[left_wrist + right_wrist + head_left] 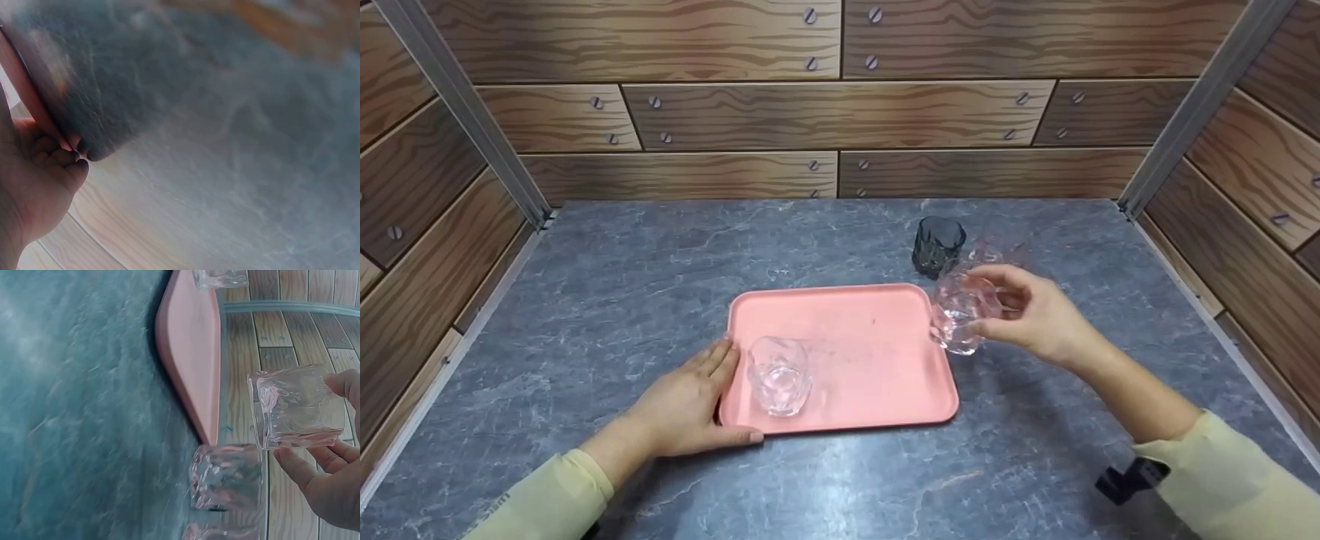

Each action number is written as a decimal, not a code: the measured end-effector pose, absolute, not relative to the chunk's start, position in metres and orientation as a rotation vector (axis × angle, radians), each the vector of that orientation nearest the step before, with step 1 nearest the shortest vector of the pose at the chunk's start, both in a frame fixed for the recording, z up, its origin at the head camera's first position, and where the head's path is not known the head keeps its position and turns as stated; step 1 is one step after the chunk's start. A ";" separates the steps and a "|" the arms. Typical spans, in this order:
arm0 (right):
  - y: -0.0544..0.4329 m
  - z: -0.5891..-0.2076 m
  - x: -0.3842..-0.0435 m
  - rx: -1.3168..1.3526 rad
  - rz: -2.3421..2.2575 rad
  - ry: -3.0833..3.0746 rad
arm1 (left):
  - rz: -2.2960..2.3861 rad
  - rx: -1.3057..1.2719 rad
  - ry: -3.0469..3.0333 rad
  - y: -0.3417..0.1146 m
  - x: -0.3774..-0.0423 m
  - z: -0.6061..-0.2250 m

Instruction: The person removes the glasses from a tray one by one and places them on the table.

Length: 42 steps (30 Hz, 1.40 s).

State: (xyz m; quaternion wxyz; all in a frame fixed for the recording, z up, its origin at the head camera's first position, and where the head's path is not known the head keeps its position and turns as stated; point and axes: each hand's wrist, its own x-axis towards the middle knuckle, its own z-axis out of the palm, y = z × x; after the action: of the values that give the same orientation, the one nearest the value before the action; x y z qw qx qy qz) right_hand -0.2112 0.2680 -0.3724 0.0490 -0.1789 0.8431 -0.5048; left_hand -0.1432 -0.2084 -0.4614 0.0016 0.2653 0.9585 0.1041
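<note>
A pink tray lies on the table with a clear glass upright near its left end. My left hand holds the tray's near left corner, fingers along the left edge and thumb at the front; the left wrist view shows bent fingers at the rim. My right hand grips a clear faceted glass between thumb and fingers, at the tray's right edge in the head view. Behind that hand is a faint pinkish glass, partly hidden, beside a dark grey glass.
In the right wrist view, a clear glass and part of another glass stand below the held one. The marbled table is bounded by wood-patterned panels at the back and sides, with metal posts at the corners.
</note>
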 end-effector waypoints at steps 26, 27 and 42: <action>0.308 -0.412 -0.200 -0.481 -1.529 2.604 | 0.335 0.825 2.997 -0.208 -0.143 -0.462; 0.308 -0.413 -0.200 -0.476 -1.531 2.601 | 0.338 0.826 2.998 -0.208 -0.143 -0.462; 0.308 -0.424 -0.204 -0.487 -1.546 2.572 | 0.341 0.830 3.013 -0.209 -0.144 -0.462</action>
State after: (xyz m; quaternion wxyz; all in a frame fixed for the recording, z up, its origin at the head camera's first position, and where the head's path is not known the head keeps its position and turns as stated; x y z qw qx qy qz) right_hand -0.2035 0.3079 -0.4241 0.0507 -0.1599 0.8450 -0.5078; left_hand -0.1441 -0.2086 -0.4623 -0.0010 0.2639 0.9584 0.1084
